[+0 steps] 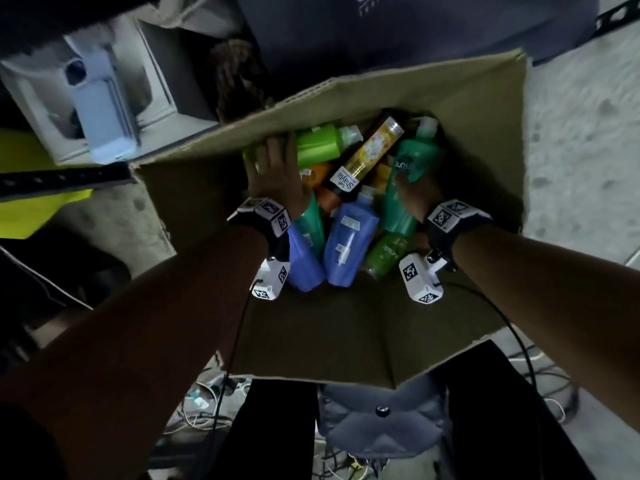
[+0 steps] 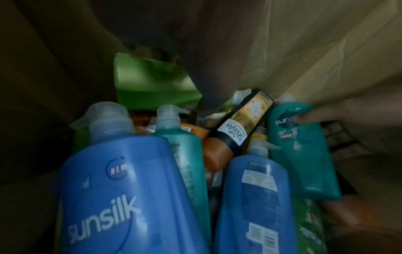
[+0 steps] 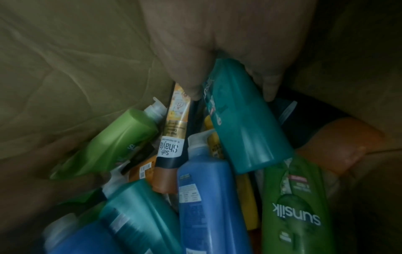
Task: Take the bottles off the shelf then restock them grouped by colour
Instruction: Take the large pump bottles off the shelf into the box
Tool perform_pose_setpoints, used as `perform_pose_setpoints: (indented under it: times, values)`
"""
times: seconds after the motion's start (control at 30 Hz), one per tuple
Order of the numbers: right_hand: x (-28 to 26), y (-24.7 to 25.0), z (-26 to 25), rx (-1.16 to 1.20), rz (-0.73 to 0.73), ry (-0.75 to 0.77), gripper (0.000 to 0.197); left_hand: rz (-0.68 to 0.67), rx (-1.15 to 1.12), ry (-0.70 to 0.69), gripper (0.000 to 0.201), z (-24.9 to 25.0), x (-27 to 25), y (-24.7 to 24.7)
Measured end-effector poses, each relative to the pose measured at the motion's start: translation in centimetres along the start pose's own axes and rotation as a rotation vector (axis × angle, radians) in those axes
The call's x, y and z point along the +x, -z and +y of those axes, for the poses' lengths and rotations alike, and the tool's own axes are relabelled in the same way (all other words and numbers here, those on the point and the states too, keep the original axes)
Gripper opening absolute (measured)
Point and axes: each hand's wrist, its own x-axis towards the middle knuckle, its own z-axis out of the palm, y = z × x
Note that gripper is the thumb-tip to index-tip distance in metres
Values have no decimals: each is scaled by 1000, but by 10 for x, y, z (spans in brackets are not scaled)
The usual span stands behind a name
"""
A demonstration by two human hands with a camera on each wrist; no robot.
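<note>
Cardboard box [image 1: 478,109] is sitting on floor [image 1: 581,140], holding piled bottles [image 1: 349,233] under both hands.

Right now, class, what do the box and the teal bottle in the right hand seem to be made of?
The box looks like matte brown corrugated cardboard: creased flaps, fluted edge. The teal bottle, gripped by the right hand, looks like smooth, slightly glossy plastic, with soft highlights along its body.

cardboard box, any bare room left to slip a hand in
Hardly any. Bottles lie packed across the cardboard box. The one dark gap is at the far right corner, between the teal bottle gripped by the right hand and the wall.
</note>
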Motion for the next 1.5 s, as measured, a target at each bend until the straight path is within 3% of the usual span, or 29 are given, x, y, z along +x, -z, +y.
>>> perform_pose_setpoints:
  times: [0.1,0.23,0.37,0.47,0.53,0.67,0.77,0.97,1.03,1.13,1.23,1.5]
  values:
    - [8,1,2,19,-44,-26,68,28,70,39,92,7,7,-3]
    - [11,1,0,-71,-84,5,59,101,21,123,66,22,9,-4]
    - [18,-8,-1,-15,-143,-5,46,121,-24,135,68,21,7,-10]
    - [15,-6,-2,-61,-109,-62,47,164,46,107,60,10,11,-14]
    - [13,-7,-3,-4,-109,-23,45,178,74,67,55,3,13,-18]
    - [3,-2,-5,151,-29,-86,43,194,87,-4,57,-7,11,-17]
    - [-7,-5,0,158,-14,26,39,169,87,-36,53,-7,6,-6]
    - [-42,-3,-2,287,49,85,48,129,92,-18,40,12,-23,28]
    - [-54,-3,-1,299,43,106,48,51,68,-1,43,20,-29,36]
    - [-67,-7,-1,347,57,107,50,-141,36,-10,79,23,-29,40]
    - [-71,-11,-1,346,62,84,60,-239,41,-15,103,29,-13,39]
    - [-59,-15,22,277,15,55,74,-271,-269,62,93,52,9,32]
